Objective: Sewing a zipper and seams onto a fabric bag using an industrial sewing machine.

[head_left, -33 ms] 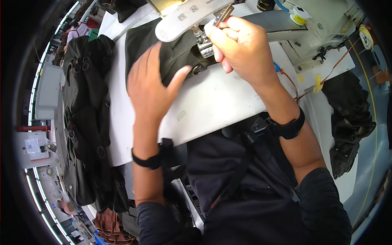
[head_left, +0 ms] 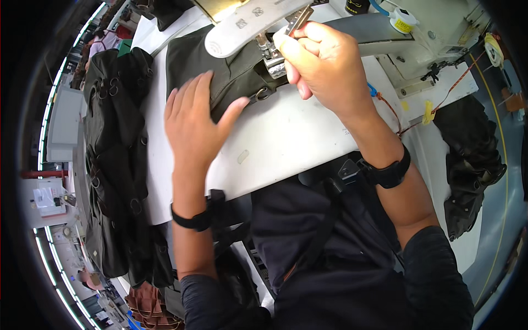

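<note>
A dark green cloth piece (head_left: 190,55), perhaps part of a bag, lies on the white work table (head_left: 264,143) under the head of a sewing machine (head_left: 242,27). My left hand (head_left: 192,121) rests at its left near edge, fingers spread and thumb held apart. A metal ring (head_left: 262,94) sits at the cloth's near edge, close to the presser foot (head_left: 275,66). Right beside the needle area, my right hand (head_left: 327,69) is closed, thumb against the bent fingers. Whatever it pinches, if anything, is hidden.
Several dark bags with rings (head_left: 115,165) hang in a row at the left. Another dark bag (head_left: 467,165) lies at the right. Red cord (head_left: 393,113) runs across the machine's base. A white spool-like container (head_left: 403,21) stands on the machine. Brown woven goods (head_left: 151,308) sit at lower left.
My left hand has slid slightly left and toward me. The cloth and its ring have shifted slightly left. My right hand stays almost in place, still closed.
</note>
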`<state>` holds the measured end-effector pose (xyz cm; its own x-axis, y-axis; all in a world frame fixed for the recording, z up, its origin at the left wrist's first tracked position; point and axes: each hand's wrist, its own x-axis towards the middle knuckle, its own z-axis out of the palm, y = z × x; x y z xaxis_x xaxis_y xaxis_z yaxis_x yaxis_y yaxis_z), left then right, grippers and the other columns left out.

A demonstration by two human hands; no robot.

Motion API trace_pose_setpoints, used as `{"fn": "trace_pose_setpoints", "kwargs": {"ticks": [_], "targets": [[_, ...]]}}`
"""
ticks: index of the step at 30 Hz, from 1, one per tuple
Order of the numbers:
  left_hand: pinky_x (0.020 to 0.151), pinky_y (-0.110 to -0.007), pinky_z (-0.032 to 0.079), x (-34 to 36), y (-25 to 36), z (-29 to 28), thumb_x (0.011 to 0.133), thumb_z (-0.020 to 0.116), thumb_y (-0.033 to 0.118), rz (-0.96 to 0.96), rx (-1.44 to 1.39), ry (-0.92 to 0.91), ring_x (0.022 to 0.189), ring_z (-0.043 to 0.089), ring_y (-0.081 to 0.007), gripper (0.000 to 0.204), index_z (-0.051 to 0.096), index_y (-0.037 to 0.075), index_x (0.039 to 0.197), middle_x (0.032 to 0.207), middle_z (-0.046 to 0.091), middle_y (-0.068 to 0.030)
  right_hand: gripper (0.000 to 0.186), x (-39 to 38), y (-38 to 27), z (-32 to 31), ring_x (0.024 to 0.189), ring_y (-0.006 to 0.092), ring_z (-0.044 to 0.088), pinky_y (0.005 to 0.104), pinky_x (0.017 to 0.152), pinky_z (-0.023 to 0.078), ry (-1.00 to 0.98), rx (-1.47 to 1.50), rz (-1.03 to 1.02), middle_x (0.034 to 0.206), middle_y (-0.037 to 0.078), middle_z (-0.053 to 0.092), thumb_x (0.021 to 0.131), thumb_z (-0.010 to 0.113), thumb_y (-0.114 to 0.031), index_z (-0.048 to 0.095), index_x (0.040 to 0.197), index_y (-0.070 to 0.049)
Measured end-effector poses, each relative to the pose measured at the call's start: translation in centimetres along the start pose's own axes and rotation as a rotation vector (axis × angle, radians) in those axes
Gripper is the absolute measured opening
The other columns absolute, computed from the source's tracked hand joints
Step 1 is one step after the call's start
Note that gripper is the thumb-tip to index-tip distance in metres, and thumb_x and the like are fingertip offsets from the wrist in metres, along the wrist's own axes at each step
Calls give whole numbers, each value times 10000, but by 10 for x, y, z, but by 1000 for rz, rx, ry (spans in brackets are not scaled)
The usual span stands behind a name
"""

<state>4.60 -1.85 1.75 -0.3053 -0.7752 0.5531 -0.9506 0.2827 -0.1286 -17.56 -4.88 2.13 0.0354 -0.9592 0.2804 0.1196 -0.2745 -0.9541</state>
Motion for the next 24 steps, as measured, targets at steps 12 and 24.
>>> {"fn": "trace_pose_setpoints", "kwargs": {"ticks": [12, 24], "targets": [[544, -366, 545, -14, 64, -129, 989, 651, 357, 226, 69, -684, 630, 695, -258, 392, 613, 61, 735, 693, 665, -101, 211, -2, 5, 3, 414, 86, 526, 263, 422, 427, 4, 56, -28, 595, 70, 647, 956, 657, -147, 660, 960, 65], [859, -277, 516, 72, -30, 4, 907, 790, 233, 53, -934, -531, 938, 645, -125, 284, 739, 15, 1083, 1040, 724, -35, 207, -48, 34, -21, 767, 72, 654, 245, 661, 519, 77, -90, 15, 869, 33, 710, 1020, 617, -178, 682, 1092, 5]]}}
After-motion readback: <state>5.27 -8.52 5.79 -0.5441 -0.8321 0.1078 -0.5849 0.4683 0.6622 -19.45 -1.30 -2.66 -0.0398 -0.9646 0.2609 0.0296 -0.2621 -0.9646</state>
